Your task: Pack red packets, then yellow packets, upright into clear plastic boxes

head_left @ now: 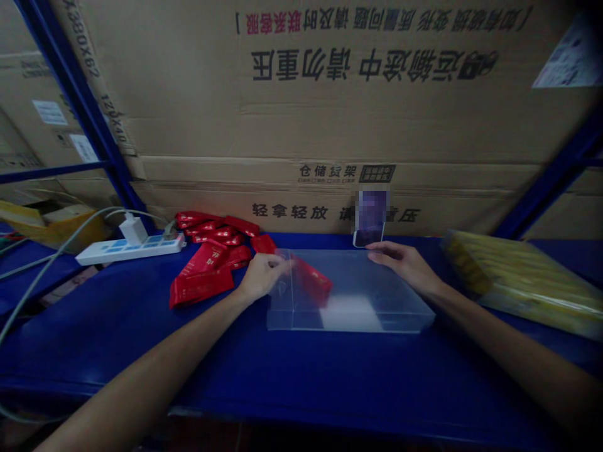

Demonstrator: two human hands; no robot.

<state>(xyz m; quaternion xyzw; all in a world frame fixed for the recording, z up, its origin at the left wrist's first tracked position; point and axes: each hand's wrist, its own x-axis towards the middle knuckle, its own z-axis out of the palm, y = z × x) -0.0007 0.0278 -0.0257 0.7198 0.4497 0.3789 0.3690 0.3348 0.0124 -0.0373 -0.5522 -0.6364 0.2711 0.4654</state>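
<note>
A clear plastic box (358, 320) lies flat on the blue table before me. My left hand (261, 276) is at its left end, with thumb and fingers pinched on the plastic edge. A red packet (313, 282) shows slantwise through the clear plastic near those fingers; I cannot tell whether they touch it too. At the far right edge of the box, my right hand (407, 267) grips with thumb and bent fingers. Left of the box, several shiny red packets (205, 267) are heaped, the closest ones near my left wrist.
A phone (370, 220) leans upright against a big cardboard box (306, 119) at the back. On the left are a white power strip (132, 247) with a plug and cables, and a yellow bag (61, 226). A yellow, plastic-wrapped bundle (527, 282) lies right. Blue shelf posts stand both sides.
</note>
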